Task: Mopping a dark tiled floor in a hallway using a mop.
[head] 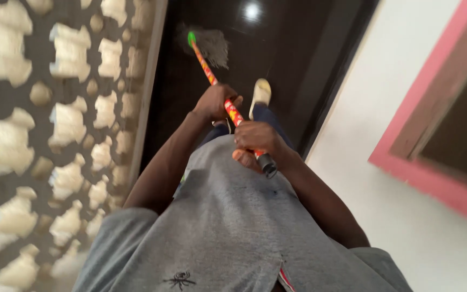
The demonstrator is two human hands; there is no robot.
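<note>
Head view shows both hands closed around 1 mop handle (228, 105), red with yellow marks. Left hand (212, 101) wraps it lower down, right hand (256, 138) wraps it near the black end cap at 5 o'clock. Long axis runs from 5 o'clock to 11 o'clock, and the mop head (212, 46) points to 11 o'clock, resting on the dark glossy floor (277, 48). I judge a wiping stroke is in hand; the next pull needs a firm 2-hand grip, clear of the shoe (260, 92).
</note>
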